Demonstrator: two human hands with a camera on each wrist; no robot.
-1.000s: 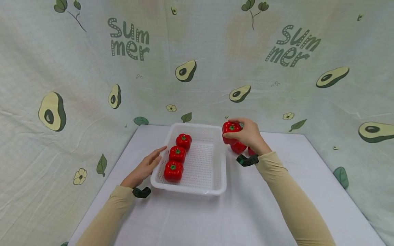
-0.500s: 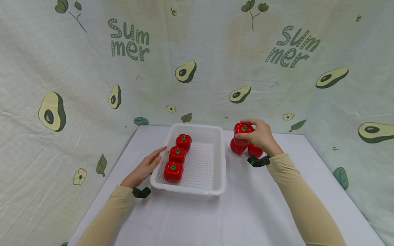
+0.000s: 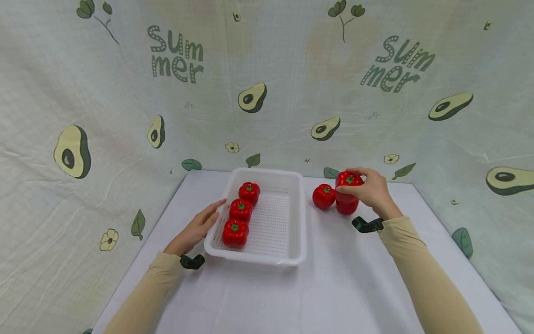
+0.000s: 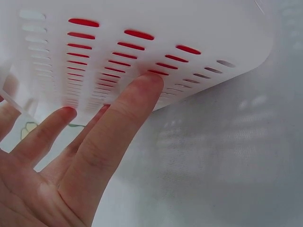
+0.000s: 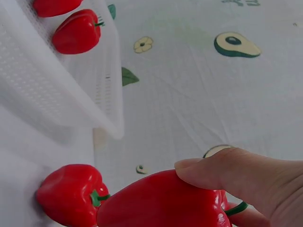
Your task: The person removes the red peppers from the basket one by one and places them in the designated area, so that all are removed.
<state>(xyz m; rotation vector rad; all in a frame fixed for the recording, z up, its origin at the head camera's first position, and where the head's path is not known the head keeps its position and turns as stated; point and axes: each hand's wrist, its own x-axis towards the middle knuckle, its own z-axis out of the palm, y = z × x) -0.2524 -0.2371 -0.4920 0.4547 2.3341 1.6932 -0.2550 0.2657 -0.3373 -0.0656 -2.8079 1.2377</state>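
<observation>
My right hand [image 3: 375, 191] pinches a red bell pepper [image 3: 349, 177] with a green stem between thumb and fingers. In the head view this pepper overlaps a second red bell pepper [image 3: 347, 208] close below it. A third bell pepper [image 3: 323, 197] sits on the table just to their left; the right wrist view shows a pepper [image 5: 71, 195] beside the held one. My left hand [image 3: 199, 227] touches the left wall of a white perforated plastic basket [image 3: 273, 232]. Seen from the left wrist, the straight fingers [image 4: 113, 118] rest against its slotted side.
Inside the basket, three red bell peppers [image 3: 240, 210] stand in a row along the left side. The basket is on a white table [image 3: 267, 301]. A cloth [image 3: 288, 93] printed with avocados hangs behind and at both sides.
My right hand has moved right with the pepper, from beside the basket's right rim to over the rightmost table pepper. The left table pepper is now uncovered. The left hand and basket stay put.
</observation>
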